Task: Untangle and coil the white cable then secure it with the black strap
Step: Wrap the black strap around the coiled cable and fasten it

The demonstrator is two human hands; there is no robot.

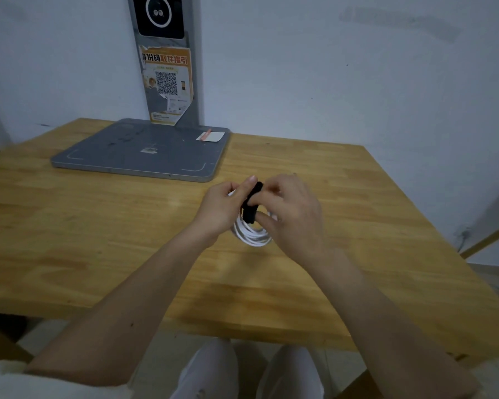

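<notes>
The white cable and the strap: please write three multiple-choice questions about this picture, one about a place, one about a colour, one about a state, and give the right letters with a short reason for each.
1. Where is the grey flat base?
A. On the far left part of the wooden table
B. On the floor
C. On the person's lap

2. What colour is the strap around the cable?
A. Red
B. Black
C. Yellow

3. In what state is the white cable?
A. Stretched straight across the table
B. Hanging off the table edge
C. Coiled in loops between the hands

Answers:
1. A, the base lies on the wooden table by the wall, beyond the hands.
2. B, the band across the loops is black.
3. C, the left hand and right hand hold a bundle of round white loops above the table.
</notes>
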